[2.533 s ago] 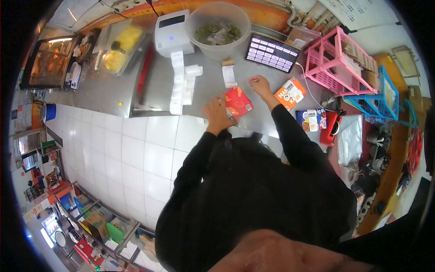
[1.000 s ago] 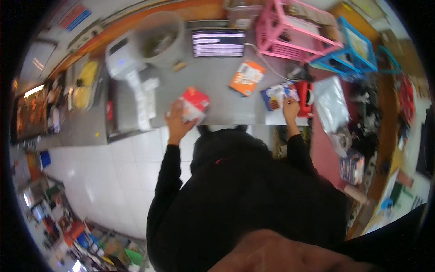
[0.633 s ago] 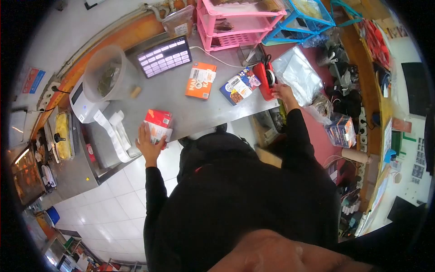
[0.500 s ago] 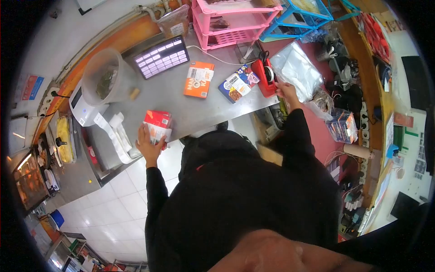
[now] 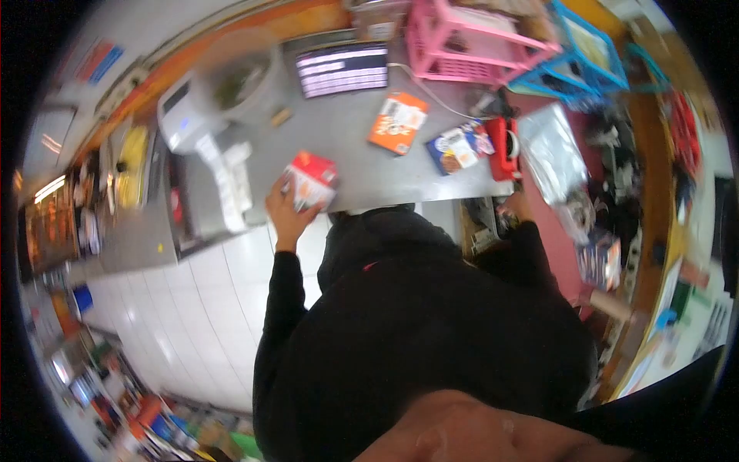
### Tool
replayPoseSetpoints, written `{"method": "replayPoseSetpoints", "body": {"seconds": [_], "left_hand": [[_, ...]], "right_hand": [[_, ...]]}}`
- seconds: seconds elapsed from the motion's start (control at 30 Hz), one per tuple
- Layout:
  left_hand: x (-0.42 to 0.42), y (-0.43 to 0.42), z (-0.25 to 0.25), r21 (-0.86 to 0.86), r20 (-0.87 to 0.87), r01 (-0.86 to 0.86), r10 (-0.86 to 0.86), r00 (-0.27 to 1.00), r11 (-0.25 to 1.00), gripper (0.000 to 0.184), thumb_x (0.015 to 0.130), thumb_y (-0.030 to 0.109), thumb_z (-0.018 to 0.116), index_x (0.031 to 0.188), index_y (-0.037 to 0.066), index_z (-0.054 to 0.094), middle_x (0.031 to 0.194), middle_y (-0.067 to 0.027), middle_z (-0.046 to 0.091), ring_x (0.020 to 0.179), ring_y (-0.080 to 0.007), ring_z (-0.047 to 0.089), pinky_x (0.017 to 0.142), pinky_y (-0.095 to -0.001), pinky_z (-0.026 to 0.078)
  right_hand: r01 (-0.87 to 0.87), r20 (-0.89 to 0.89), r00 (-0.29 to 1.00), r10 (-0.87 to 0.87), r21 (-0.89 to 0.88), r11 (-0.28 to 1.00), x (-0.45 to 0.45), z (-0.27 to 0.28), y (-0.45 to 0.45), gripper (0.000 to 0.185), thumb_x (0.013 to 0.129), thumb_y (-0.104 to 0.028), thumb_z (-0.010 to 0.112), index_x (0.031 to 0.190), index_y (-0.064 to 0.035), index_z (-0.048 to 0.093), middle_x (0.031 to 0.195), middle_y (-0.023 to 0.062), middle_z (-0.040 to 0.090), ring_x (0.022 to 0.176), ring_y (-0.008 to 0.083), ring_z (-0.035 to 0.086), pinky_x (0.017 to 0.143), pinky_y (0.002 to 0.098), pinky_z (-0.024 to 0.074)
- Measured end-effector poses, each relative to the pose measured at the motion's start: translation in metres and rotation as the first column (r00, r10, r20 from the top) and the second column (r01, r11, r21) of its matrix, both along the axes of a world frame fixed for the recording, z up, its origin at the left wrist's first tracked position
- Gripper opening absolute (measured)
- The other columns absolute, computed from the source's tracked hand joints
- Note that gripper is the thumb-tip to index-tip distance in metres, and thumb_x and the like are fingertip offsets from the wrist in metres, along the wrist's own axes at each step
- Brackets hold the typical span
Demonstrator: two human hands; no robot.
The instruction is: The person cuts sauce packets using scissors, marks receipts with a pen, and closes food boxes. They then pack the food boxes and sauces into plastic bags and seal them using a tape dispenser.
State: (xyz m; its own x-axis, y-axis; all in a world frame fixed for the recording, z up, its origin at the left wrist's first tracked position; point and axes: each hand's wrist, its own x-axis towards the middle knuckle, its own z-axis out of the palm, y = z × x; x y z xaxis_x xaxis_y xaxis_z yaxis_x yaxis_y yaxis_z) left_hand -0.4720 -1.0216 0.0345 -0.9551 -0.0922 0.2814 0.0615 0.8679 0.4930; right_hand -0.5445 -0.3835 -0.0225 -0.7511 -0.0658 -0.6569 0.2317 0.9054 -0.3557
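Note:
My left hand (image 5: 291, 215) grips a small red and white carton (image 5: 312, 181) at its lower left corner, fingers on one side and thumb on the other. The carton is near the front edge of the steel table (image 5: 354, 173). Off to the right, my right hand (image 5: 521, 205) is by the table's corner, just below a red tape dispenser (image 5: 504, 150). Blur hides its fingers and anything in them. An orange carton (image 5: 398, 123) and a blue carton (image 5: 459, 146), both with white labels, lie between the hands.
At the back stand a tablet (image 5: 342, 69), a pink rack (image 5: 481, 46) and a blue rack (image 5: 573, 58). A cloudy plastic tub (image 5: 242, 77) and a label printer (image 5: 185, 115) with a paper strip are at left. Clear plastic bags (image 5: 553, 150) lie on the red surface at right.
The whole view has swung, shifting the scene rightward. My right hand has moved from beside the tape dispenser down toward me. My left hand remains at the red carton.

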Motion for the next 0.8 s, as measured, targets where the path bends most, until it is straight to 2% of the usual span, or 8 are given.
{"method": "replayPoseSetpoints", "body": {"seconds": [0.1, 0.2, 0.23, 0.33, 0.5, 0.53, 0.7, 0.8], "left_hand": [[0.007, -0.006, -0.004, -0.037, 0.019, -0.038, 0.039, 0.999, 0.999, 0.082, 0.061, 0.049, 0.078, 0.127, 0.008, 0.053, 0.134, -0.0095, 0.046, 0.118, -0.0282, 0.046, 0.096, -0.0547, 0.028], [0.009, -0.009, -0.010, -0.014, -0.020, -0.073, 0.073, 0.997, 0.997, 0.084, 0.059, 0.047, 0.079, 0.128, 0.008, 0.052, 0.135, -0.0078, 0.047, 0.120, -0.0287, 0.045, 0.097, -0.0534, 0.026], [0.010, -0.010, -0.009, 0.014, -0.004, -0.081, 0.081, 0.997, 0.997, 0.087, 0.059, 0.047, 0.079, 0.131, 0.010, 0.049, 0.137, -0.0071, 0.046, 0.123, -0.0290, 0.043, 0.098, -0.0558, 0.025], [0.010, -0.009, -0.009, 0.046, 0.013, -0.091, 0.091, 0.996, 0.995, 0.097, 0.056, 0.045, 0.081, 0.139, 0.013, 0.041, 0.138, -0.0069, 0.046, 0.128, -0.0297, 0.040, 0.102, -0.0584, 0.023], [0.007, -0.011, -0.004, 0.109, -0.016, -0.124, 0.127, 0.992, 0.986, 0.097, 0.054, 0.049, 0.080, 0.134, 0.007, 0.045, 0.131, -0.0093, 0.051, 0.121, -0.0279, 0.045, 0.100, -0.0479, 0.025], [0.007, -0.012, -0.005, 0.117, -0.011, -0.130, 0.132, 0.991, 0.985, 0.097, 0.054, 0.049, 0.080, 0.134, 0.007, 0.045, 0.131, -0.0095, 0.051, 0.121, -0.0278, 0.045, 0.100, -0.0480, 0.025], [0.010, -0.012, 0.000, 0.135, 0.039, -0.155, 0.151, 0.988, 0.979, 0.103, 0.052, 0.043, 0.083, 0.139, 0.010, 0.039, 0.135, -0.0092, 0.048, 0.126, -0.0297, 0.042, 0.103, -0.0507, 0.025], [0.010, -0.014, 0.002, 0.121, 0.050, -0.140, 0.135, 0.990, 0.983, 0.105, 0.053, 0.044, 0.083, 0.141, 0.010, 0.037, 0.135, -0.0109, 0.047, 0.127, -0.0307, 0.040, 0.104, -0.0509, 0.025]], "right_hand": [[0.025, 0.238, 0.971, 0.034, -0.239, 0.971, -0.014, 0.037, -0.125, 0.020, 0.076, -0.028, 0.071, 0.079, -0.0081, 0.073, 0.065, 0.0044, 0.066, 0.056, 0.0110, 0.056, 0.053, 0.0287, 0.0450], [-0.371, -0.081, 0.927, 0.366, -0.336, 0.866, -0.048, 0.077, -0.273, 0.023, 0.077, -0.029, 0.071, 0.079, -0.0062, 0.072, 0.059, 0.0048, 0.061, 0.053, 0.0087, 0.051, 0.050, 0.0284, 0.0398], [-0.450, -0.196, 0.890, 0.411, -0.507, 0.735, -0.059, 0.078, -0.318, 0.025, 0.077, -0.031, 0.071, 0.078, -0.0063, 0.072, 0.057, 0.0037, 0.059, 0.053, 0.0085, 0.048, 0.050, 0.0290, 0.0377], [-0.762, -0.459, 0.647, 0.609, -0.415, 0.497, -0.077, 0.086, -0.440, 0.025, 0.075, -0.034, 0.071, 0.077, -0.0092, 0.072, 0.066, 0.0096, 0.064, 0.059, 0.0200, 0.059, 0.056, 0.0330, 0.0436], [-0.938, -0.328, 0.336, 0.883, -0.037, 0.344, -0.056, 0.087, -0.560, 0.026, 0.064, -0.036, 0.074, 0.076, -0.0136, 0.072, 0.072, 0.0095, 0.066, 0.068, 0.0247, 0.064, 0.061, 0.0374, 0.0493], [-0.950, -0.439, 0.269, 0.857, 0.029, 0.312, -0.056, 0.079, -0.562, 0.037, 0.060, -0.045, 0.076, 0.074, -0.0113, 0.071, 0.076, 0.0109, 0.067, 0.072, 0.0261, 0.066, 0.062, 0.0379, 0.0509], [-0.796, -0.218, 0.448, 0.867, 0.345, 0.498, -0.104, 0.113, -0.537, 0.056, 0.052, -0.056, 0.078, 0.082, -0.0088, 0.071, 0.080, 0.0115, 0.068, 0.076, 0.0263, 0.067, 0.064, 0.0398, 0.0524], [-0.766, -0.250, 0.519, 0.817, 0.288, 0.575, -0.130, 0.104, -0.502, 0.052, 0.058, -0.053, 0.077, 0.082, -0.0076, 0.069, 0.081, 0.0115, 0.068, 0.082, 0.0265, 0.067, 0.067, 0.0387, 0.0520]]}}
